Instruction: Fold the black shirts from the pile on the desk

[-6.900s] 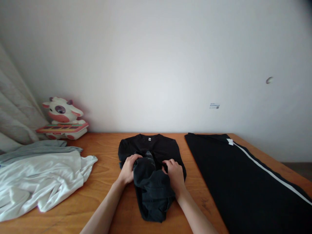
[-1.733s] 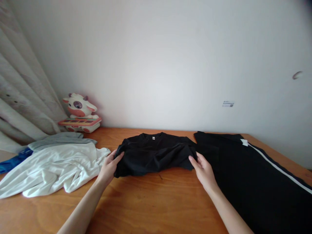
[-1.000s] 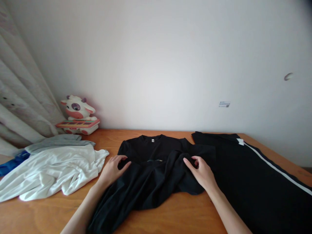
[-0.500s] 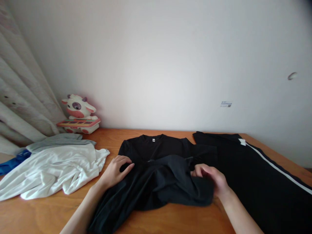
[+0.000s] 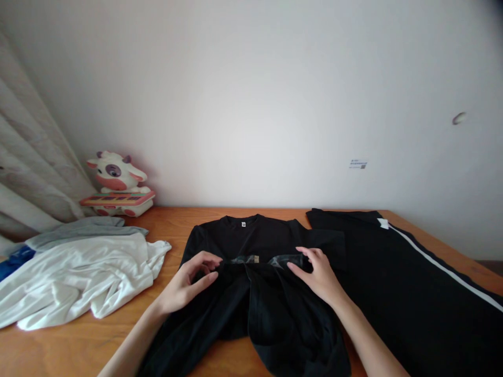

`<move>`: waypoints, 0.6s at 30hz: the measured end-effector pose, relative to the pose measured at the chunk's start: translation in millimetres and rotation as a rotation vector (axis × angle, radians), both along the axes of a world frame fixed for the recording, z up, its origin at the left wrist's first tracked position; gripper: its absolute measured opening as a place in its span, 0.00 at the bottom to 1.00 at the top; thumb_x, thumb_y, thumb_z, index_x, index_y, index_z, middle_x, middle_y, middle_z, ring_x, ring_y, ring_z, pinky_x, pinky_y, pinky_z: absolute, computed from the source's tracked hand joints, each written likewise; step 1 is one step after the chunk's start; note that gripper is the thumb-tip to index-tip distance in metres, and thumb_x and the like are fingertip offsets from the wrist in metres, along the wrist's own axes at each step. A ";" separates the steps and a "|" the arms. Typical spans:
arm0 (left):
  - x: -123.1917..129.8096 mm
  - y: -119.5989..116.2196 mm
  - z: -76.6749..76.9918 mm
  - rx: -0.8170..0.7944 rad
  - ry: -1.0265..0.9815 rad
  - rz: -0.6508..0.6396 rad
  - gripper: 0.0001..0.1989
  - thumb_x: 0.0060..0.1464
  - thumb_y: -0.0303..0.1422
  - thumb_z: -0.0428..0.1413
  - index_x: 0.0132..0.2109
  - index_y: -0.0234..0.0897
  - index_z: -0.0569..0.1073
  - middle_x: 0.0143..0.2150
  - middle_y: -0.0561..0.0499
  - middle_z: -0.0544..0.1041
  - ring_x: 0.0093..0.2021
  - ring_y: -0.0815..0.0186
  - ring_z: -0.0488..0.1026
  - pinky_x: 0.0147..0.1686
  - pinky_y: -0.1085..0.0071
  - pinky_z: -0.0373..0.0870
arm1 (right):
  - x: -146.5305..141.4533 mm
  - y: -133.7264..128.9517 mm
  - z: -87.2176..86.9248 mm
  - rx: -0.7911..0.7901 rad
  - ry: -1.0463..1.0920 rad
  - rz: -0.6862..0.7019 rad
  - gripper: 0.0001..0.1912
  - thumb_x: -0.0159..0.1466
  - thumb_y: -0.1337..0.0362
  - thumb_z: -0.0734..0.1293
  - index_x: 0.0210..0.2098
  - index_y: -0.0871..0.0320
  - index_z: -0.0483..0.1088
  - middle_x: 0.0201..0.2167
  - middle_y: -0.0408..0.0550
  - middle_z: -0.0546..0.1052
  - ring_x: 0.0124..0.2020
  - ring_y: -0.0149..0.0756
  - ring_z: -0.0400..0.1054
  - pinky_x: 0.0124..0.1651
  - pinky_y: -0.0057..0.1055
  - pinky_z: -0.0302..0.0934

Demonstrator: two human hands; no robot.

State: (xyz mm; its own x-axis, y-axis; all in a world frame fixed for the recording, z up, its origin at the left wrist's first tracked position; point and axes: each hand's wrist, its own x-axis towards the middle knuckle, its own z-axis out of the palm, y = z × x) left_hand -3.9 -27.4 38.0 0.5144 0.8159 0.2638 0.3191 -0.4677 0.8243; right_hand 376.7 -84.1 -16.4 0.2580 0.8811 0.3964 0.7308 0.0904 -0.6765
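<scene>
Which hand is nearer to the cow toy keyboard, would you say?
Left. The left hand is in front and right of the cow toy keyboard; the right hand is farther right.

This looks like a room in a home: a pale patterned fabric curtain (image 5: 35, 141) hangs at the left, beside a white-and-pink plastic cow toy with a keyboard (image 5: 118, 183). Everyday clothes, including a crumpled white cloth garment (image 5: 94, 272), lie on an orange-brown wooden desk (image 5: 173, 220) against a plain white wall (image 5: 251, 104).
</scene>
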 end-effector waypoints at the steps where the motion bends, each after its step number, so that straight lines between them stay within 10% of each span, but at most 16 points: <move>1: 0.9 2.1 -2.6 0.049 0.010 0.066 0.18 0.61 0.44 0.57 0.54 0.41 0.75 0.50 0.45 0.79 0.47 0.58 0.77 0.48 0.64 0.75 | -0.5 -1.4 -1.2 -0.012 -0.106 0.024 0.20 0.59 0.47 0.71 0.46 0.51 0.77 0.44 0.51 0.72 0.47 0.47 0.68 0.50 0.45 0.67; 10: 3.4 10.6 -20.1 0.177 0.338 0.141 0.23 0.61 0.50 0.55 0.56 0.41 0.75 0.54 0.45 0.80 0.55 0.54 0.76 0.59 0.57 0.70 | 7.2 -2.3 20.6 0.195 -0.197 0.078 0.19 0.69 0.56 0.62 0.22 0.53 0.66 0.44 0.51 0.78 0.47 0.45 0.71 0.53 0.44 0.64; 18: 5.2 6.4 -7.0 0.069 0.239 -0.003 0.11 0.61 0.41 0.57 0.41 0.40 0.79 0.42 0.49 0.82 0.45 0.61 0.78 0.50 0.65 0.72 | 9.4 -3.3 7.7 0.054 -0.187 0.072 0.18 0.63 0.58 0.66 0.51 0.53 0.71 0.48 0.52 0.76 0.46 0.47 0.70 0.51 0.45 0.67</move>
